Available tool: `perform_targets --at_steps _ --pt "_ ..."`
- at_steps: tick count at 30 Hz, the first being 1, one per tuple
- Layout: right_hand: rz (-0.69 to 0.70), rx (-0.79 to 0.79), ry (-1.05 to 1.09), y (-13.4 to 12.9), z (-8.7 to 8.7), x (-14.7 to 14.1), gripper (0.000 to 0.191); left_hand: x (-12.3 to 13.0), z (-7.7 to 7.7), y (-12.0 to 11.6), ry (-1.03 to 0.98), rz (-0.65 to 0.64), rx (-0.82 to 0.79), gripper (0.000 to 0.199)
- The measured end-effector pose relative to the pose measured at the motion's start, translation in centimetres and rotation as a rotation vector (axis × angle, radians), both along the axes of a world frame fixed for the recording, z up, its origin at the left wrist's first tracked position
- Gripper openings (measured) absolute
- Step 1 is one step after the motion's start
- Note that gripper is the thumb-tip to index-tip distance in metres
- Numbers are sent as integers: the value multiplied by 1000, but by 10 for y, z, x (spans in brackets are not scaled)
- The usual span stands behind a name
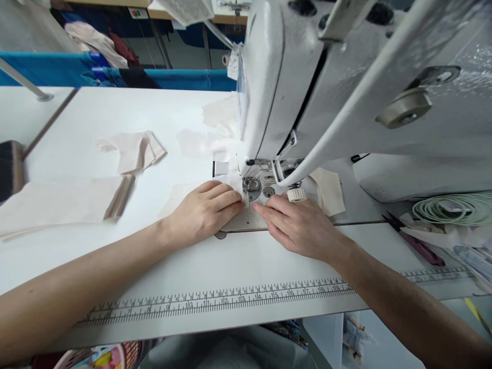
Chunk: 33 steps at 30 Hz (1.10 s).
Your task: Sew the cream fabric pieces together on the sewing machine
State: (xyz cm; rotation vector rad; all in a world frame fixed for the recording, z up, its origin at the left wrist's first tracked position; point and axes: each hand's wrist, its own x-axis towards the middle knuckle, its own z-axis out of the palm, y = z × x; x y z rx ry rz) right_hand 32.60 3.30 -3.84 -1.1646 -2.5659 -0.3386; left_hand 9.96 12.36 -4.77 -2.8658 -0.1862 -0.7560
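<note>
A white sewing machine (265, 77) stands over the table, its presser foot (250, 185) low above the metal plate. Just left of the foot, my left hand (209, 209) lies palm down on pale fabric (179, 197), fingers pressed together. My right hand (298, 223) is right of the foot, its fingers bent and close together near the plate; whatever they pinch is too small to make out. A ribbed white knob or ring (297, 195) shows at its top. Another cream piece (329, 192) lies behind my right hand, under the machine arm.
Stacked cream fabric (65, 202) and a folded piece (134, 149) lie on the left. Dark-red handled snips (421, 246) and a pale green coil (448, 209) are at the right. A printed ruler (223, 300) runs along the front edge.
</note>
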Motion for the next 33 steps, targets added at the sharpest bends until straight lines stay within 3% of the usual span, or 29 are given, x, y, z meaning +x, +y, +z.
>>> perform_targets --at_steps 16,33 --pt "-3 -38 13 -1 0 -4 30 0 7 0 -5 -23 30 13" --pt "-28 -54 -61 -3 1 -9 35 -6 2 0 45 5 -107 18"
